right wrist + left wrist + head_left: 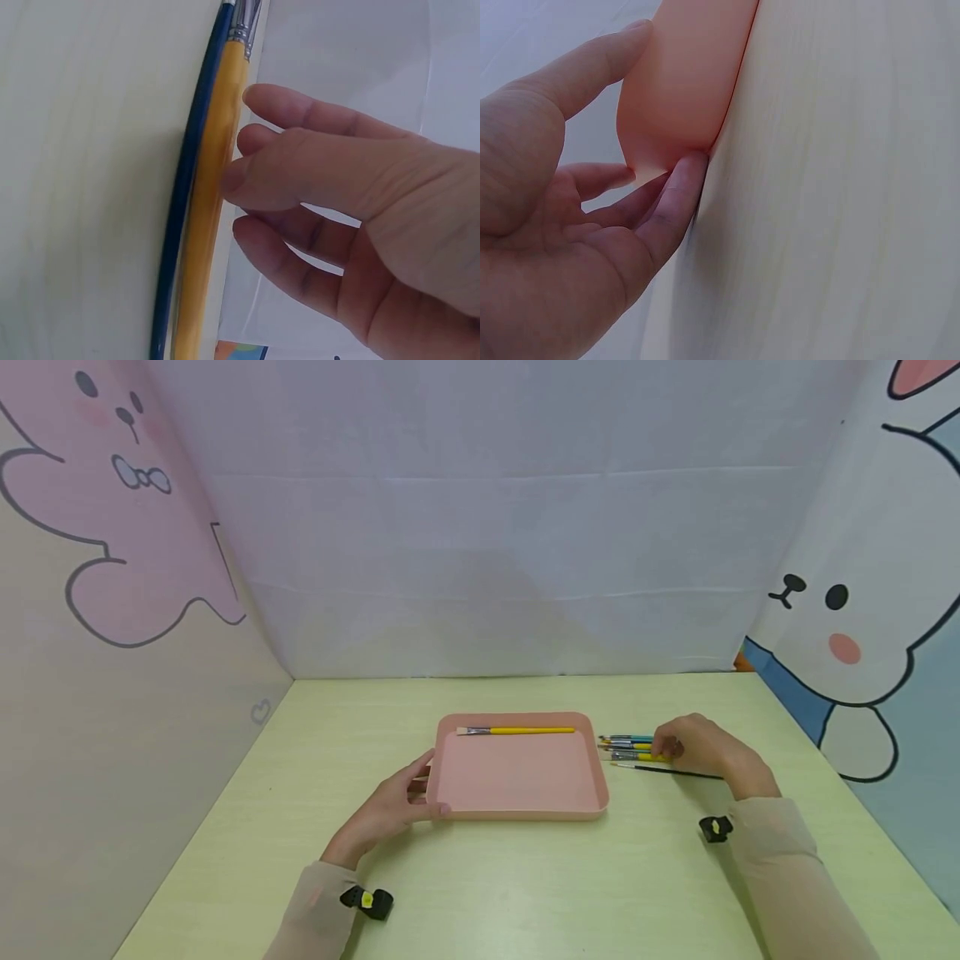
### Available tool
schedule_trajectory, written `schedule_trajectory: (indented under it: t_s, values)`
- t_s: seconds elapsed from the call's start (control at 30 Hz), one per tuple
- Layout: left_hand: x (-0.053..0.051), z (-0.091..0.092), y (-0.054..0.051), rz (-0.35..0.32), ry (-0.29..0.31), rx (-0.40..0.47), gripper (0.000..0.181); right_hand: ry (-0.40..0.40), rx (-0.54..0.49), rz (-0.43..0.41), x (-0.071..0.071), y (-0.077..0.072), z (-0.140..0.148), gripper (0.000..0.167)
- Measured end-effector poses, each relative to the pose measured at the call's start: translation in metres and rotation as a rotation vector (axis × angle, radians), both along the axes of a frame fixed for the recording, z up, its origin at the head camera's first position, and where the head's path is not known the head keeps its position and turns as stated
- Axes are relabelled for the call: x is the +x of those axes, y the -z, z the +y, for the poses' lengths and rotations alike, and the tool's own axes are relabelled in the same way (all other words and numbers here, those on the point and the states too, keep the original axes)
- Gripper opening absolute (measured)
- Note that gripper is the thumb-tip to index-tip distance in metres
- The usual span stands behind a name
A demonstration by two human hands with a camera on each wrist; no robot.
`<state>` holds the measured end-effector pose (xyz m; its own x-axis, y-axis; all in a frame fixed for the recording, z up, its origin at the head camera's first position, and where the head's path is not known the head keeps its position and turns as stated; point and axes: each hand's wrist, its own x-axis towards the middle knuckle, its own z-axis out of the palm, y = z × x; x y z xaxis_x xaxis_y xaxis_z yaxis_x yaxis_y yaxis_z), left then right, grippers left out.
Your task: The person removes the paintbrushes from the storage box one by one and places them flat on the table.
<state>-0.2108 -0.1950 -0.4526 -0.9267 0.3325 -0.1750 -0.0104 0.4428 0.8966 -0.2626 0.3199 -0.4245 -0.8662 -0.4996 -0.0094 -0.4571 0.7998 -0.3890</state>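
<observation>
My left hand (pixel 390 800) holds a pink rectangular tray (pixel 517 781) at its left side. In the left wrist view the thumb rests at the tray's edge, with other fingers against its lower edge. A yellow-handled flat paintbrush (pixel 532 730) lies inside the tray along the far side. To the tray's right, my right hand (pixel 701 749) is over several paintbrushes (pixel 626 746) lying side by side. Its fingers are loosely bent, and the thumb tip is at a thick yellow-handled paintbrush (pixel 212 165); no grip shows. A dark blue handle (pixel 180 210) lies alongside that brush.
A thin black-handled paintbrush (pixel 660 769) lies nearest me in the row at the right. Pale tabletop (pixel 480 893) surrounds the tray. A white sheet (pixel 487 568) stands behind the table, with cartoon-printed panels (pixel 862 610) at both sides.
</observation>
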Motion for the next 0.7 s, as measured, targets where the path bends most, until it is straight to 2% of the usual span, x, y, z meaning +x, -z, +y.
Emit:
schedule_trajectory:
  t_s: [0.37,0.7]
  values:
    - [0.0,-0.001,0.001,-0.002,0.001,0.01,0.103,0.038,-0.024,-0.016,0.005,-0.011,-0.004,0.037]
    - [0.0,-0.001,0.002,-0.005,0.0,0.011,0.103,0.037,-0.078,0.025,0.008,-0.017,-0.01,0.029]
